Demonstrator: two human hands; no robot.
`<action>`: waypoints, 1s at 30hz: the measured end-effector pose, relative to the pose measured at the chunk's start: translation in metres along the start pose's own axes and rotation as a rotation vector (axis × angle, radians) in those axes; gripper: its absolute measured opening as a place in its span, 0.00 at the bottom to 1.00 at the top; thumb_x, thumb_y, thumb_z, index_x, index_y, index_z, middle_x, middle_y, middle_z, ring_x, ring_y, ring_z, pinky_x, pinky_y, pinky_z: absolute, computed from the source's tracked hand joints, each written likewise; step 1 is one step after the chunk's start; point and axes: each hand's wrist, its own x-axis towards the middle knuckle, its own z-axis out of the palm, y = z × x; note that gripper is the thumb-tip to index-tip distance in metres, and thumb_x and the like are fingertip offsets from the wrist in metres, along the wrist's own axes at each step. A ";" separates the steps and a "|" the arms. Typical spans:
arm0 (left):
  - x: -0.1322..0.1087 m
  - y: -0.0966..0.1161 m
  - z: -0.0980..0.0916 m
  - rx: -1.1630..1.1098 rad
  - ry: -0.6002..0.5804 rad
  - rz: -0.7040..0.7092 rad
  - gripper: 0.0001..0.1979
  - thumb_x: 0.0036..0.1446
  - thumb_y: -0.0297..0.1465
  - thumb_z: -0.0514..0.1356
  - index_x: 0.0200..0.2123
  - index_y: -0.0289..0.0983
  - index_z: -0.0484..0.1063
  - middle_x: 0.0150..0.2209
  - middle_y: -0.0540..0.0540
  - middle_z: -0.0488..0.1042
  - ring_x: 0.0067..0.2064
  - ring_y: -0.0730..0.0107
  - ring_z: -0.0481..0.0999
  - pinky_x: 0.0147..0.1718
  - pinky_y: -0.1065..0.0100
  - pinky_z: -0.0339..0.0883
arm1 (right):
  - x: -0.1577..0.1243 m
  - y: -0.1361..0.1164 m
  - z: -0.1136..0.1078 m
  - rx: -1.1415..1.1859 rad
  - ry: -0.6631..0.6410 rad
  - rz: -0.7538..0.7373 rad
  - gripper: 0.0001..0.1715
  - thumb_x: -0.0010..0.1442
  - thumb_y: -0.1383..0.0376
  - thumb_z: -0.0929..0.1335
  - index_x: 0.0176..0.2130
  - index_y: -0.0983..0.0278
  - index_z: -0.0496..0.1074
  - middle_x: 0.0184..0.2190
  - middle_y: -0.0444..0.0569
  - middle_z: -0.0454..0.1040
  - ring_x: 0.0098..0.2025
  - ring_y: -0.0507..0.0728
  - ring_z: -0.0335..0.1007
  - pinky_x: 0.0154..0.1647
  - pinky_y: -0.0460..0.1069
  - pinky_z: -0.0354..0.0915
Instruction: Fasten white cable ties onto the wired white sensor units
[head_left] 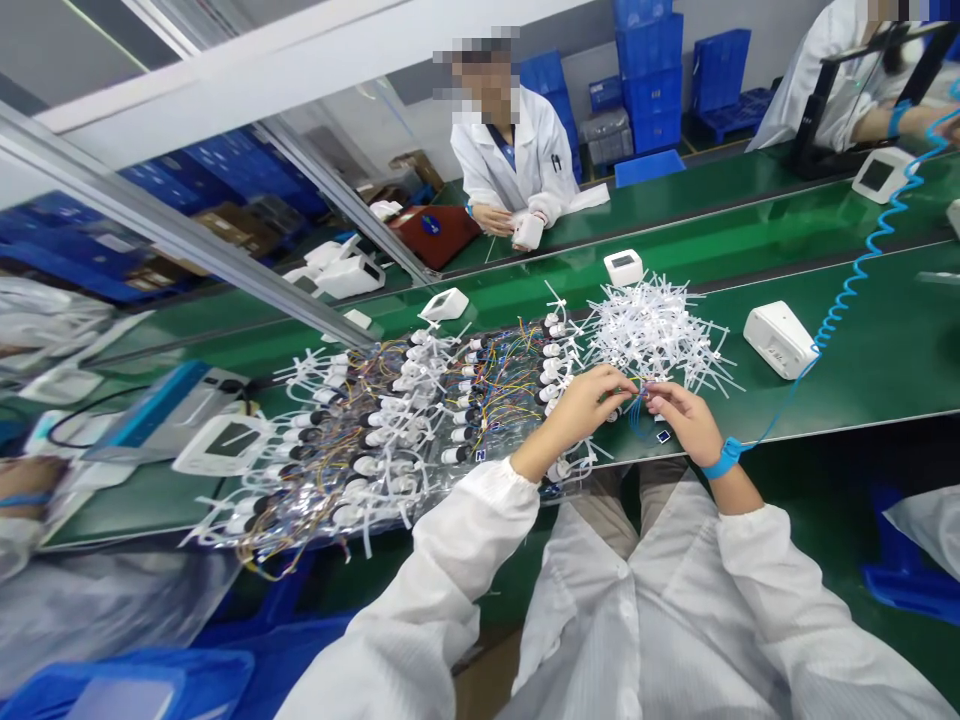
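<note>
My left hand [589, 405] and my right hand [686, 420] meet near the table's front edge, fingers pinched. Between their fingertips is a small bundle of thin blue wires [636, 408]. A small dark square piece with a pale border [663, 437] shows just below the wires; whether it is joined to them I cannot tell. Right behind my fingers lies a loose heap of white cable ties [649, 330]. To the left of my left hand are rows of small white-and-black cylindrical parts [463, 435] with coloured wires and cable ties, lying on clear plastic.
White devices stand on the green table [885, 370]: one at right [780, 340], one behind the heap [622, 266]. A coiled blue cord [844, 290] runs to my right wristband [724, 458]. A co-worker [517, 160] sits opposite; a grey-blue instrument [161, 415] stands left.
</note>
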 end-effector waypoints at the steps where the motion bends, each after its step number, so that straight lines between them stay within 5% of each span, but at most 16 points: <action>1: 0.001 0.000 0.001 -0.001 -0.015 0.005 0.09 0.73 0.29 0.63 0.47 0.41 0.85 0.46 0.43 0.82 0.50 0.60 0.82 0.54 0.58 0.75 | 0.000 0.000 0.000 0.013 0.008 0.007 0.25 0.66 0.43 0.76 0.53 0.57 0.84 0.48 0.51 0.87 0.46 0.61 0.84 0.53 0.58 0.80; 10: 0.000 -0.001 0.000 0.006 -0.106 0.085 0.10 0.73 0.30 0.64 0.47 0.43 0.88 0.49 0.42 0.82 0.51 0.61 0.83 0.56 0.59 0.76 | 0.001 -0.002 -0.001 -0.003 0.057 0.009 0.24 0.66 0.41 0.75 0.38 0.58 0.82 0.35 0.47 0.84 0.38 0.60 0.80 0.47 0.56 0.77; 30: -0.021 -0.008 -0.029 0.091 0.015 0.031 0.11 0.77 0.34 0.60 0.46 0.40 0.83 0.43 0.43 0.85 0.45 0.62 0.84 0.49 0.62 0.77 | 0.002 -0.004 -0.001 0.422 0.203 0.128 0.28 0.66 0.37 0.73 0.42 0.54 0.64 0.44 0.51 0.89 0.47 0.63 0.89 0.51 0.59 0.83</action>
